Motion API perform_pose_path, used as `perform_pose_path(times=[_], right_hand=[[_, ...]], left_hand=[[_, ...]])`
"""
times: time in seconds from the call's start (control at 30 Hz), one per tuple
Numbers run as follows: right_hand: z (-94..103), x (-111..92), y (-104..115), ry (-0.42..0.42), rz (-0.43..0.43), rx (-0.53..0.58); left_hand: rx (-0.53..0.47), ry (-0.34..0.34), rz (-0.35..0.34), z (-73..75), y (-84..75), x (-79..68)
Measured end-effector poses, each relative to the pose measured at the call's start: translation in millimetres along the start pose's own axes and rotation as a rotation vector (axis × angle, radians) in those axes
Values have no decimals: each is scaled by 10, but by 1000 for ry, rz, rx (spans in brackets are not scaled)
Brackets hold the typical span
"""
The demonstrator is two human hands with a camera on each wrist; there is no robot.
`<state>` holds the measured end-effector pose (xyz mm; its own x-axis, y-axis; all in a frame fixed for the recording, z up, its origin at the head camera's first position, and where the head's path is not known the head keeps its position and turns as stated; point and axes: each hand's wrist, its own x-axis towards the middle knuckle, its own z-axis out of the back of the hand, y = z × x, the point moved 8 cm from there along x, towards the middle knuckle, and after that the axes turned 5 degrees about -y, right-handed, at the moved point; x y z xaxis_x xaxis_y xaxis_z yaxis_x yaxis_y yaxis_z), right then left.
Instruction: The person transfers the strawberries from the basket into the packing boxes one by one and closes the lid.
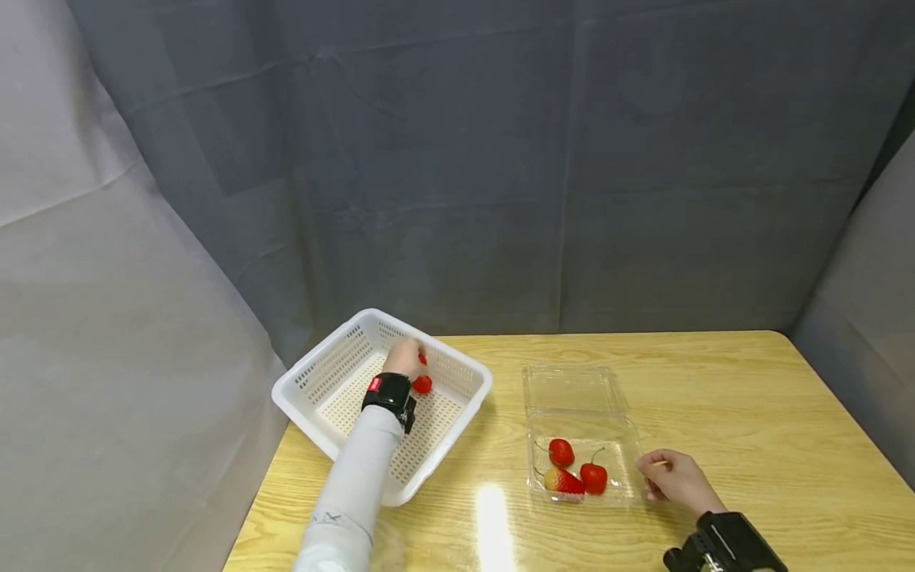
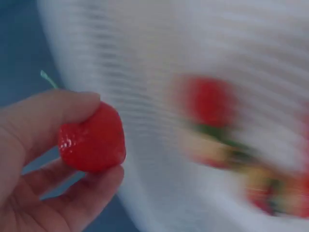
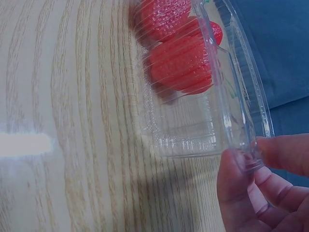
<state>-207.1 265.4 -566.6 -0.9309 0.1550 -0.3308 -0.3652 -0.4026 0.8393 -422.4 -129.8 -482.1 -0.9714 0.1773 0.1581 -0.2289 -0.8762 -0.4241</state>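
Observation:
In the head view my left hand (image 1: 405, 359) is over the far part of a white plastic basket (image 1: 318, 429). Its thumb and fingers pinch a glossy red cherry (image 2: 94, 140) with a green stem, beside the basket's side in the left wrist view. Another red fruit (image 1: 422, 384) shows in the basket, just by the wrist. My right hand (image 1: 675, 479) pinches the right rim of a clear hinged plastic box (image 3: 188, 145) between thumb and fingers. The box lies with its lid (image 1: 572, 389) folded back. It holds a strawberry (image 1: 563, 481), a cherry (image 1: 594, 477) and another stemmed red fruit (image 1: 561, 453).
Blurred red and yellowish fruits with green parts, one a red piece (image 2: 210, 101), lie in the basket in the left wrist view. Basket and box stand on a wooden table (image 1: 729, 405). A grey cloth (image 1: 465, 175) hangs behind, with paler cloth at both sides.

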Motion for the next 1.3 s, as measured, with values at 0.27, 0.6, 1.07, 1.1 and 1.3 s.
perform_pose_path(times=[0.27,0.6,1.07,1.1,1.3], right_hand=[[-7,0,-5,-10,-13,5],[-82,45,16,-21,13,-13],[-81,67,3,-26,5,4],[-85,67,0,-27,-1,3],[-90,52,12,-13,3,0]], left_hand=[[-6,-126,-397,712,-2014,-167],[123,218,-669,-840,-2663,-771],[314,314,-636,-1889,-2403,-1200],[306,319,-629,-1845,-2397,-1181],[10,205,-513,-928,-2352,-792]])
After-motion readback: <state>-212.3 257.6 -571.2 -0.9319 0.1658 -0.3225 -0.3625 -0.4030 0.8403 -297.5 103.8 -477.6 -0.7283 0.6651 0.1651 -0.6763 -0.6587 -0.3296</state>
